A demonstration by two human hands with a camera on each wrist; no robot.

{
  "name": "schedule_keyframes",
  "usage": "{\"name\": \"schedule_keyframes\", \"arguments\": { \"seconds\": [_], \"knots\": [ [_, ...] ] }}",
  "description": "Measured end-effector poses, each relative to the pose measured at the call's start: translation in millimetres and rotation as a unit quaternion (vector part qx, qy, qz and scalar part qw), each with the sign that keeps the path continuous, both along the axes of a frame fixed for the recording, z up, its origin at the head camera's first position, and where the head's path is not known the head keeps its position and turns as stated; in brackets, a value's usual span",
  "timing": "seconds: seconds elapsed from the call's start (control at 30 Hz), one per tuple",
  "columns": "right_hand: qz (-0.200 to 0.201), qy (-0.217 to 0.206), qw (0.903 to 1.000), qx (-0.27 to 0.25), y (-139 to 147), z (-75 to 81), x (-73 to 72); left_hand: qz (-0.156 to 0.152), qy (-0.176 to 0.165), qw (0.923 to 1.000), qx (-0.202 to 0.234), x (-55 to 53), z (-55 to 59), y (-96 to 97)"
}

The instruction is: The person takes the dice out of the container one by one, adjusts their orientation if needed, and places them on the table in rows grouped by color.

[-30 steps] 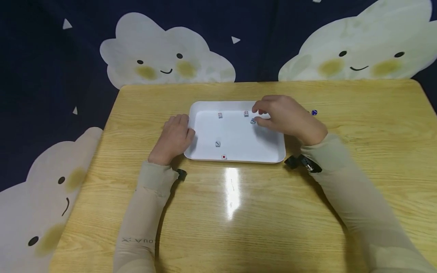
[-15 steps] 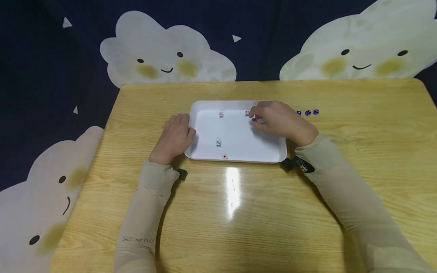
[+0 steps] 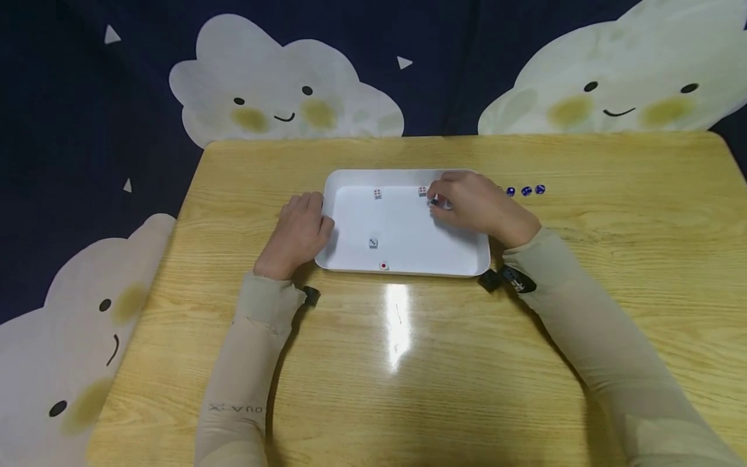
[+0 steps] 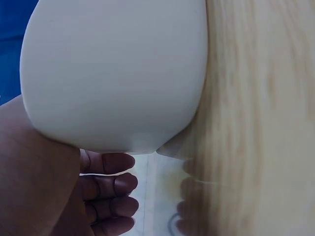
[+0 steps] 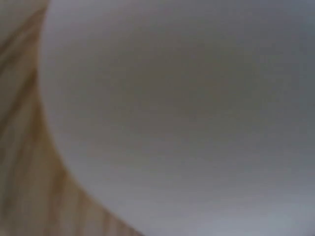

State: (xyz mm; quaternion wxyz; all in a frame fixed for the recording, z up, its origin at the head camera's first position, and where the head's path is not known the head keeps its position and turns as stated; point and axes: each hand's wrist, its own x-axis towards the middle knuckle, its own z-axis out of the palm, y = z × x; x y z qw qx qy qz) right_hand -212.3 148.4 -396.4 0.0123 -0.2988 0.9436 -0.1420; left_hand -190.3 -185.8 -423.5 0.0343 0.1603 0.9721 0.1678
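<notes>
In the head view, a shallow white tray (image 3: 403, 224) lies on the table. My left hand (image 3: 296, 233) holds its left edge, thumb at the rim and fingers outside the wall; the left wrist view shows those fingers (image 4: 120, 184) beyond the tray's end. Inside the tray's back right, my right hand (image 3: 475, 204) pinches a small white die (image 3: 434, 202) between thumb and forefinger, partly covered. Close by sits a red-dotted die (image 3: 423, 192). Other white dice are a back one (image 3: 377, 194), a middle one (image 3: 373, 243) and one with a red dot (image 3: 383, 266) near the front wall. Blurred tray wall (image 5: 172, 123) fills the right wrist view.
Several blue dice (image 3: 526, 191) stand in a row on the wooden table (image 3: 350, 363), right of the tray and behind the right wrist. A dark cloth (image 3: 440, 71) with cloud faces hangs along the table's back edge.
My right hand has moved slightly left and down, and its fingers have closed on the die. More of the blue row shows behind the wrist. The left hand stays at the tray's edge.
</notes>
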Motion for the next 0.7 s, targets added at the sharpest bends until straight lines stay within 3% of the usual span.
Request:
{"name": "schedule_keyframes", "arguments": {
  "seconds": [0.7],
  "knots": [
    [-0.013, 0.000, 0.9995, -0.030, 5, -12.1, -2.7, 0.004, -0.005, 1.0000, 0.002, 0.1, 0.5, -0.1]
  ]
}}
